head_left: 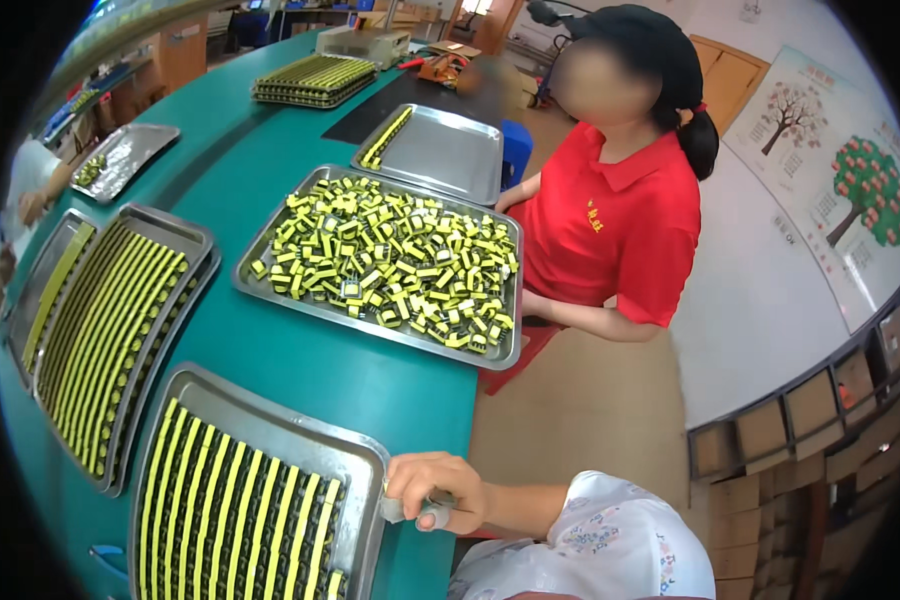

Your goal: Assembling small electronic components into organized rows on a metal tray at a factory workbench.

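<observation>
My right hand [437, 492] is at the right rim of the nearest metal tray [355, 445], its fingers curled and pressed together. Pale grey coverings wrap some fingertips. Whatever lies between thumb and fingers, if anything, is too small to make out. In that tray, small yellow-and-black transformers [232, 500] stand in long parallel rows, with bare metal along the far and right sides. My left hand is out of view.
A larger tray [370, 322] holds a loose heap of transformers. Beside it sits a co-worker in a red shirt [620, 215]. Stacked trays [205, 240] of rowed transformers stand at left, a mostly bare tray [440, 155] behind. Blue-handled pliers [107, 555] lie near left.
</observation>
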Motion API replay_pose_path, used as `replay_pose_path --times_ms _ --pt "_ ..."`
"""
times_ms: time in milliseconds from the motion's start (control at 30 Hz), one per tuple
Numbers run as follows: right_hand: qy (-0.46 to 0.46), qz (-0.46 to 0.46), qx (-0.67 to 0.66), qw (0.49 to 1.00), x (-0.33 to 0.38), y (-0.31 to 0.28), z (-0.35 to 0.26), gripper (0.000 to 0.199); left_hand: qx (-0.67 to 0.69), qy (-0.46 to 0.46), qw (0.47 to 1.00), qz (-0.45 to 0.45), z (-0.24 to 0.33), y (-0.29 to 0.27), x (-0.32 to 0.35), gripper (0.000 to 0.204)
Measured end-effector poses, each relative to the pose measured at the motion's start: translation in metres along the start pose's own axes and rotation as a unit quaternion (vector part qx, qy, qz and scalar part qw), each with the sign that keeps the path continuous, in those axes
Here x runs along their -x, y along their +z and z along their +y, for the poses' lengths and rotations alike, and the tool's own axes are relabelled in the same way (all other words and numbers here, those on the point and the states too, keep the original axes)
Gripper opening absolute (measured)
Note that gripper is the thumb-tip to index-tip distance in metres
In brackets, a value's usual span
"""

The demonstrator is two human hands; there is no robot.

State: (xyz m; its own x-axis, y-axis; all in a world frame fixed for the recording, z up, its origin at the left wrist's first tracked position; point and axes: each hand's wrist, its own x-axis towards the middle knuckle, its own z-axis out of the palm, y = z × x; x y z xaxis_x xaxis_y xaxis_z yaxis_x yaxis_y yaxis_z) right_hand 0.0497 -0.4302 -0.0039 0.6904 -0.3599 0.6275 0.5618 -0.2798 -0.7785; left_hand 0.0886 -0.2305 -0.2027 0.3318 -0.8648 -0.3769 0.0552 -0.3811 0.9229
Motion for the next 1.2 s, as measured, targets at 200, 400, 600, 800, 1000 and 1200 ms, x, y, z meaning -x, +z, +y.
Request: replay_pose_path --times_ms 200,400,600,800,1000,1200 --pt "0.021 0.01 -0.029 0.999 -0.002 -0.002 0.0 0.013 -0.025 0.014 0.998 -0.05 -0.005 0.002 -0.017 0.025" --pt "0.022 0.013 -0.019 1.0 0.0 0.001 0.0 0.014 -0.072 0.04 0.994 -0.077 -0.005 -0.004 -0.022 0.025" --pt "0.033 0.017 -0.011 0.999 0.002 -0.003 0.003 0.013 -0.124 0.071 0.985 -0.098 0.002 -0.017 -0.028 0.025" --pt "0.032 -0.009 0.018 0.999 0.0 -0.005 0.004 0.015 -0.17 0.104 0.973 -0.113 0.01 -0.024 -0.031 0.026" --pt "0.048 0.003 0.042 0.998 0.008 0.002 -0.003 0.016 -0.214 0.127 0.962 -0.112 0.021 -0.02 -0.009 0.026" --pt "0.098 0.071 -0.163 0.979 0.023 0.027 -0.002 0.032 -0.219 0.028 0.975 -0.018 0.013 -0.004 0.079 0.027"
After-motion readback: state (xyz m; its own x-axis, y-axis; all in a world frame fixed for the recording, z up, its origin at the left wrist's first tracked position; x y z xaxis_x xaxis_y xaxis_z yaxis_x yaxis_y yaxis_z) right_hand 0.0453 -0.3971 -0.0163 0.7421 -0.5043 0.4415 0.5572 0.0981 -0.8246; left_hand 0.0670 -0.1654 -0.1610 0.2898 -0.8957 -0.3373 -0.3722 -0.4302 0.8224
